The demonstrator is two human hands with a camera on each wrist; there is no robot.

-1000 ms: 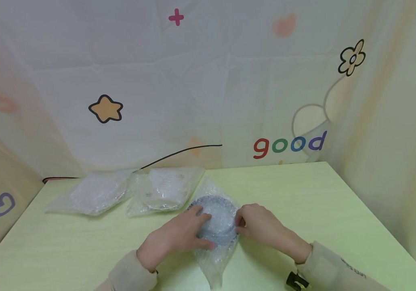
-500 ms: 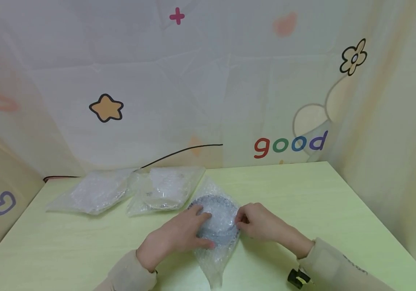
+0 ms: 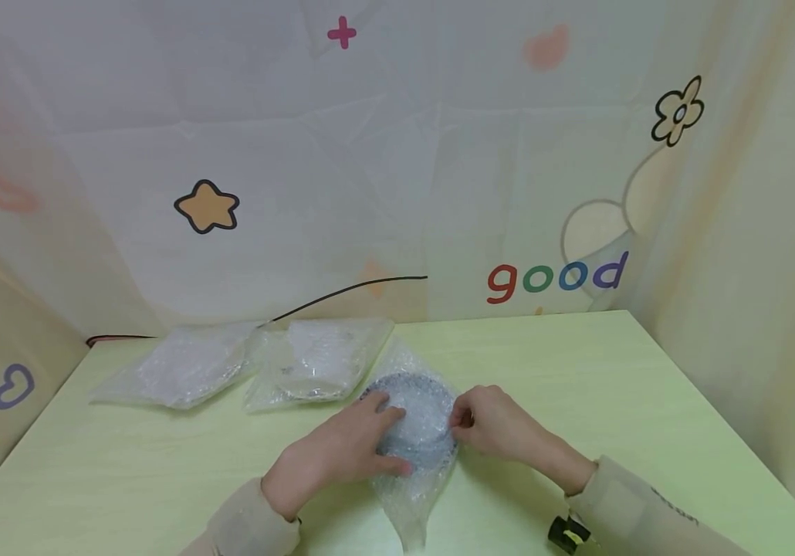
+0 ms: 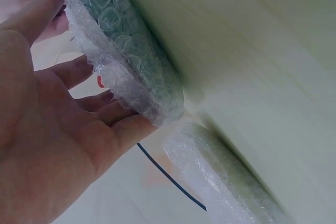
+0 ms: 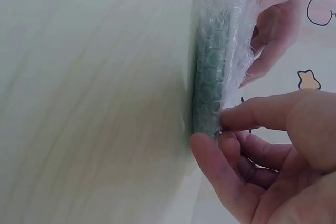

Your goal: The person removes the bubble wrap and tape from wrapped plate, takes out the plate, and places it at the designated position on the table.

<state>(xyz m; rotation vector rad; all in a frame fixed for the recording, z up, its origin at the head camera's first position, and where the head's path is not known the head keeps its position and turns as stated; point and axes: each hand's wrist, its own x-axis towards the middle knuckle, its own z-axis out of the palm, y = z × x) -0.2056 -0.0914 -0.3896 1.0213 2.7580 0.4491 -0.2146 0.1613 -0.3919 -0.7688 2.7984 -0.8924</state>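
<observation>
A round, bluish, shallow object (image 3: 421,448) lies wrapped in bubble wrap (image 3: 407,502) at the table's front middle. On its left side my left hand (image 3: 345,448) rests with fingers spread over the top. My right hand (image 3: 502,428) pinches the bubble wrap at the right edge between thumb and fingertips. The right wrist view shows those fingertips (image 5: 233,119) at the corner of the greenish-looking wrapped rim (image 5: 210,82). In the left wrist view, the left fingers lie along the bubble wrap (image 4: 131,66). What exactly is inside is blurred by the wrap.
Two more bubble-wrapped packages lie at the back left, one farther left (image 3: 182,367) and one nearer the middle (image 3: 317,363). The pale green table (image 3: 578,371) meets a printed curtain (image 3: 300,154) behind. A black band (image 3: 567,533) hangs by the right sleeve.
Hardly anything differs: the right hand's fingers have shifted slightly at the wrap's edge, and the head view has drifted a little. The left hand stays in place.
</observation>
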